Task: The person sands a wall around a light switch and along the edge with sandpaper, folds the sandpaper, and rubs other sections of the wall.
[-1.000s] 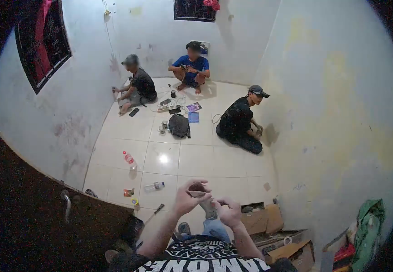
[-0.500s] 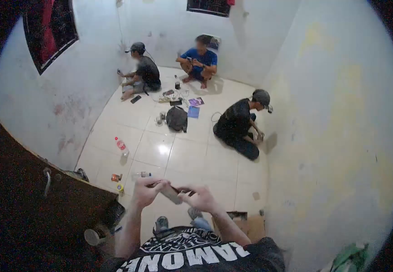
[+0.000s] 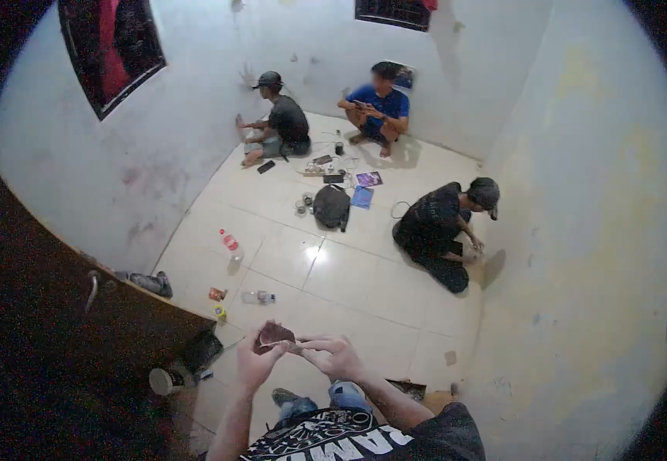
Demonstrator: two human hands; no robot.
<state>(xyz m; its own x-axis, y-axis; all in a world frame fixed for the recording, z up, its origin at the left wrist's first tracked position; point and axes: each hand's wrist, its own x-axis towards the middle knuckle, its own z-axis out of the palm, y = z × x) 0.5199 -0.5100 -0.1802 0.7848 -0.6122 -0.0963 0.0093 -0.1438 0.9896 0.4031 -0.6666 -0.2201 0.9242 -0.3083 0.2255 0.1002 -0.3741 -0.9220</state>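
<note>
A small piece of sandpaper (image 3: 276, 335), reddish-brown on one face and paler on the other, is held up before my body, curled at its left end. My left hand (image 3: 256, 361) grips that curled end between thumb and fingers. On the opposite side, the fingers of my right hand (image 3: 336, 359) are closed on its pale, narrow edge. The hands are close together above the tiled floor, and part of the sheet is hidden behind the fingers.
A clear bottle (image 3: 259, 297) lies beyond my hands; a red-labelled bottle (image 3: 230, 241) is farther off. One person (image 3: 433, 234) sits by the right wall, two others near the back. A dark backpack (image 3: 331, 207) rests mid-floor. The brown door (image 3: 64, 307) fills the left.
My left hand has turned, and the sandpaper now curls up to show its reddish-brown face. The view has shifted, so the room appears farther right. The person at back left has moved an arm.
</note>
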